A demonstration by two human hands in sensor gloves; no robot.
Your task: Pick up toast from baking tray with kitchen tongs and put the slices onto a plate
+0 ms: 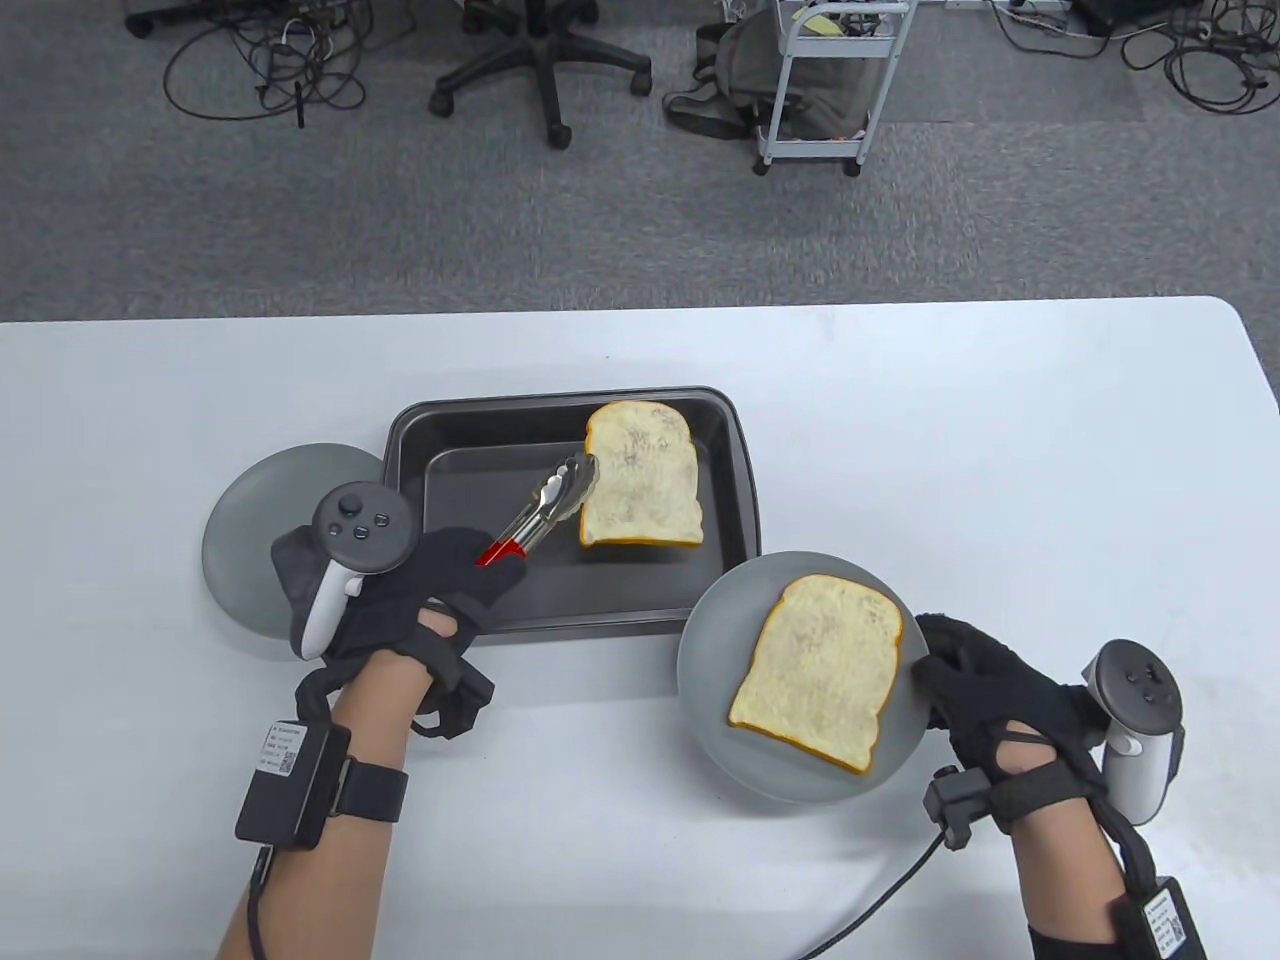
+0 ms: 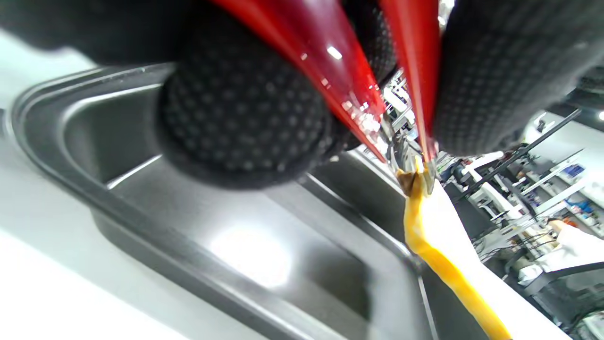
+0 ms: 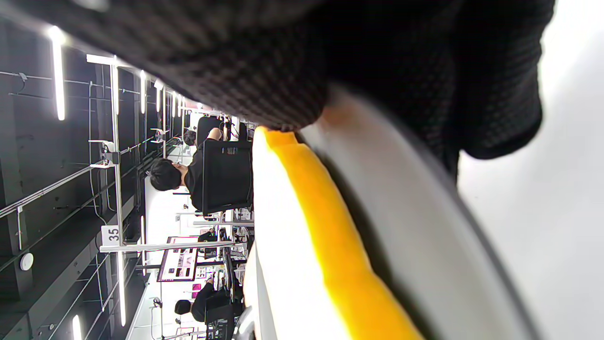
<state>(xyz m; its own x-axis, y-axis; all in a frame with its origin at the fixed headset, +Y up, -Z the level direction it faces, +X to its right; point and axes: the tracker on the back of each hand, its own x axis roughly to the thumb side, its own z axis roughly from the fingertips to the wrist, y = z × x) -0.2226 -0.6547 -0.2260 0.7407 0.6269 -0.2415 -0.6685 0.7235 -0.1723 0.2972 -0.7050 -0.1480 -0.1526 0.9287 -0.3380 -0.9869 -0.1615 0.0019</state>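
Note:
A dark baking tray (image 1: 420, 470) sits mid-table with one toast slice (image 1: 642, 475) in its right half. My left hand (image 1: 440, 585) grips the red handles of the metal tongs (image 1: 545, 505), and the tong tips clamp the slice's left edge. In the left wrist view the tong tips (image 2: 415, 177) bite the yellow crust of the slice (image 2: 443, 245), which tilts up off the tray floor (image 2: 245, 255). A second slice (image 1: 818, 670) lies on a grey plate (image 1: 715, 690) at the front right. My right hand (image 1: 975, 680) holds that plate's right rim (image 3: 424, 226).
Another grey plate (image 1: 260, 520) lies left of the tray, partly under my left hand. The white table (image 1: 1000, 450) ends at the back, with grey carpet, an office chair (image 1: 545, 60) and a cart (image 1: 835, 80) beyond.

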